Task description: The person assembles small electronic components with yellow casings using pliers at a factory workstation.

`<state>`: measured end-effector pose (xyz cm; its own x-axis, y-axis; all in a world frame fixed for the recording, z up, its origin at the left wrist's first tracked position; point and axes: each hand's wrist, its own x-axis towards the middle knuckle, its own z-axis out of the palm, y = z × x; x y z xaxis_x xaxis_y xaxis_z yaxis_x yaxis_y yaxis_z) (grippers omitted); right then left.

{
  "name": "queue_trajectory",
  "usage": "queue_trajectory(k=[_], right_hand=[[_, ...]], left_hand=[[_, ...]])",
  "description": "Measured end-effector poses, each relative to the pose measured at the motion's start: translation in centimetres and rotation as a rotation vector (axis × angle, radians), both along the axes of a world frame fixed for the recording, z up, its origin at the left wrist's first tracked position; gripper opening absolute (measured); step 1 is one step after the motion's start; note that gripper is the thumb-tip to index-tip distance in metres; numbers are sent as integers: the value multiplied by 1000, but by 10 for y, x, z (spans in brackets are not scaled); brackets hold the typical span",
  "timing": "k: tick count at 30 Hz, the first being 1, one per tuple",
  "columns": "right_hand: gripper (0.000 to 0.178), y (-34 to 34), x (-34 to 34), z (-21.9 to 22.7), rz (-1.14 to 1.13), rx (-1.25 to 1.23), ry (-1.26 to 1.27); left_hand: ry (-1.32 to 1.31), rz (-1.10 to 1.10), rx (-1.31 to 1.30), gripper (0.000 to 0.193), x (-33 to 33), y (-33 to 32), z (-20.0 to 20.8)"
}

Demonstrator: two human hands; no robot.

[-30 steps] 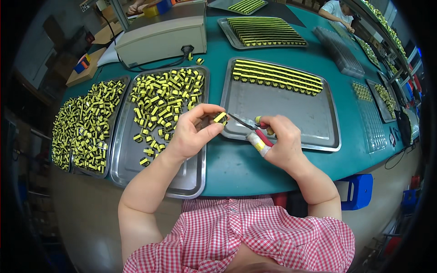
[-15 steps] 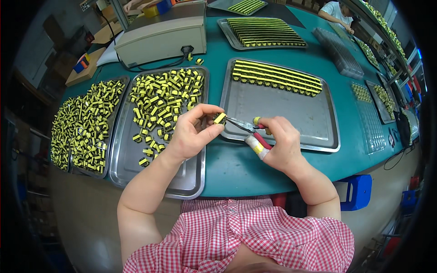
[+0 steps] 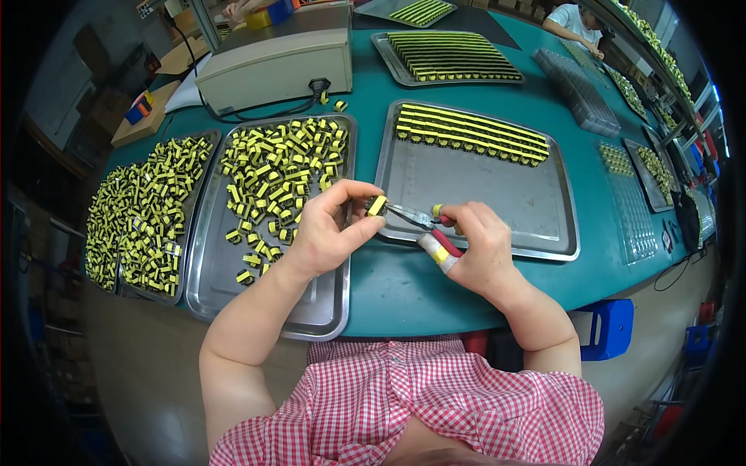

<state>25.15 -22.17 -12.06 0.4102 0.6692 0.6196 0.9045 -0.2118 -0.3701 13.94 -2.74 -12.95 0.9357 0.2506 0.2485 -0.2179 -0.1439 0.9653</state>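
Observation:
Between the thumb and fingers of my left hand [image 3: 330, 225] is a small black transformer [image 3: 377, 206] with yellow tape on it. My right hand [image 3: 482, 245] is closed around long-nose pliers [image 3: 441, 238] with red handles; its thumb and a fingertip are wrapped in white and yellow tape. The pliers' jaws meet the transformer's side, though the exact contact is too small to make out. A metal tray [image 3: 346, 268] of loose transformers lies under and left of my left hand. Beyond my right hand, another metal tray [image 3: 474, 198] holds transformers in neat rows at its far side.
At far left, another tray [image 3: 186, 233] is heaped with similar parts. A grey box-shaped device [image 3: 272, 70] with a plugged cable stands behind. More rows fill a back tray [image 3: 400, 66]. Clear plastic trays [image 3: 575, 89] lie at right. A person [image 3: 575, 27] sits at the far right.
My left hand and the transformer have shifted very slightly, with more of its yellow top showing. The pliers have turned a little, and the handles look closer together.

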Motion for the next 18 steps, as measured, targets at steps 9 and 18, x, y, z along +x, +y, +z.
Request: queue_trajectory(k=[9,18], right_hand=[[35,0,-2,-2,-18,15,-9],[38,4,1,-6,-12,38,-11]], left_hand=[[-20,7,45,31,1,0,-3],[-35,62,15,30,3,-1,-5]])
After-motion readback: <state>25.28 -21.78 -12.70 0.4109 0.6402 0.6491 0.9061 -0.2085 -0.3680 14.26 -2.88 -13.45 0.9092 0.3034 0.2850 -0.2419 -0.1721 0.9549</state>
